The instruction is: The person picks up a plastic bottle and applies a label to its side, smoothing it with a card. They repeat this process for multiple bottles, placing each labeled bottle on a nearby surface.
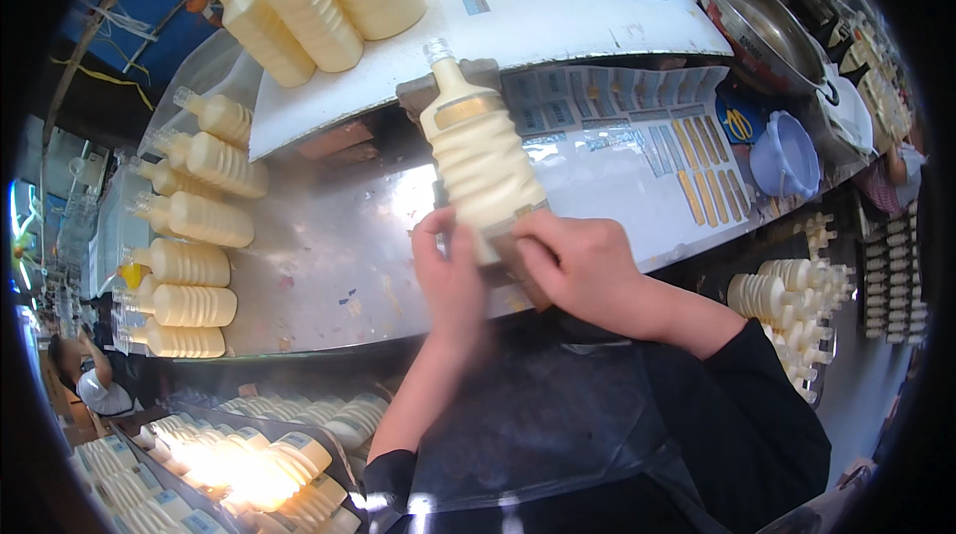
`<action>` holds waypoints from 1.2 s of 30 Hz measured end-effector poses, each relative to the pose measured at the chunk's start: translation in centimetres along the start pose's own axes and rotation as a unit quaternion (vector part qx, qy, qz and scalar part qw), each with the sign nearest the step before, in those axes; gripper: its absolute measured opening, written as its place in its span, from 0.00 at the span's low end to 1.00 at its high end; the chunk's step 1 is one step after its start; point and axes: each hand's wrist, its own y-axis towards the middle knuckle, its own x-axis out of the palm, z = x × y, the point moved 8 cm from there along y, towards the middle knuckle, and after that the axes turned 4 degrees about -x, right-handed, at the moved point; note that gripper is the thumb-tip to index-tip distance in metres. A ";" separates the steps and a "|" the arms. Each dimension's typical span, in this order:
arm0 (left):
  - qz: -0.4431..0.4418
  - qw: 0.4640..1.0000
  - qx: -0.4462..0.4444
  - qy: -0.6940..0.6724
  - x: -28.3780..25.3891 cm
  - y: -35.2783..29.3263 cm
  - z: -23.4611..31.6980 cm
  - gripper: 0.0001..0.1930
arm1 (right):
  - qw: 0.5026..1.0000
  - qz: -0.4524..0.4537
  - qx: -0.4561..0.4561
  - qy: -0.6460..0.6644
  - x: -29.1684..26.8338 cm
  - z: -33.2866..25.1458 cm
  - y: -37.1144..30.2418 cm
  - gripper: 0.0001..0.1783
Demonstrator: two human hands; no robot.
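Note:
A cream-coloured ribbed bottle (483,165) with a clear threaded neck lies tilted in front of me, neck pointing away, on a dark brown rest (410,96). It bears a gold label (470,112) on its shoulder. Near its base shows a small gold-brown strip (531,208), partly covered by fingertips. My left hand (450,270) is curled against the left side of the base, thumb and forefinger bent at the bottle. My right hand (586,260) is closed in a pinch at the right side of the base, touching it; whatever lies between its fingers is hidden.
Gold label strips (709,197) and blue-silver labels (657,150) lie on a sheet to the right, beside a lavender bucket (785,155) and a large metal pan (762,21). Cream bottles (191,263) line the left; others stand on a white raised board (538,16). Bottle crates (239,464) sit below left.

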 end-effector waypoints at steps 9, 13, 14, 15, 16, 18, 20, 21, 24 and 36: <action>0.010 0.998 0.001 0.064 -0.6 2.7 -1.0 0.32 | 0.984 0.047 0.168 0.045 -1.7 9.2 0.4 0.07; 0.002 0.999 0.015 0.051 0.4 7.3 2.1 0.34 | 0.971 0.132 0.099 0.171 -2.4 5.8 6.3 0.07; 0.000 0.998 0.037 0.045 0.2 9.0 1.6 0.35 | 0.983 0.111 0.079 0.122 -1.8 4.5 8.1 0.08; -0.010 0.998 0.058 0.037 0.6 10.3 1.8 0.36 | 0.991 0.094 0.062 0.068 -1.5 3.5 9.5 0.08; -0.025 0.997 0.059 0.054 1.2 11.3 2.0 0.29 | 0.994 0.058 0.080 0.050 -0.8 3.3 10.7 0.09; -0.078 0.995 -0.018 -0.066 2.2 12.1 1.6 0.24 | 0.995 0.060 0.074 0.020 -0.3 4.8 11.6 0.10; -0.093 0.987 -0.065 -0.117 2.4 12.1 1.7 0.16 | 0.993 0.080 0.076 0.028 0.3 7.0 11.4 0.09; -0.092 0.985 -0.078 -0.127 2.2 12.2 1.1 0.15 | 0.988 0.083 0.113 0.067 0.5 8.9 10.8 0.09; -0.098 0.977 -0.109 -0.158 2.5 12.5 0.2 0.11 | 0.961 0.088 0.196 0.172 1.7 13.8 8.7 0.07; -0.143 0.981 -0.087 -0.102 -0.1 11.0 7.8 0.16 | 0.940 0.047 0.080 0.329 -0.2 10.6 10.9 0.09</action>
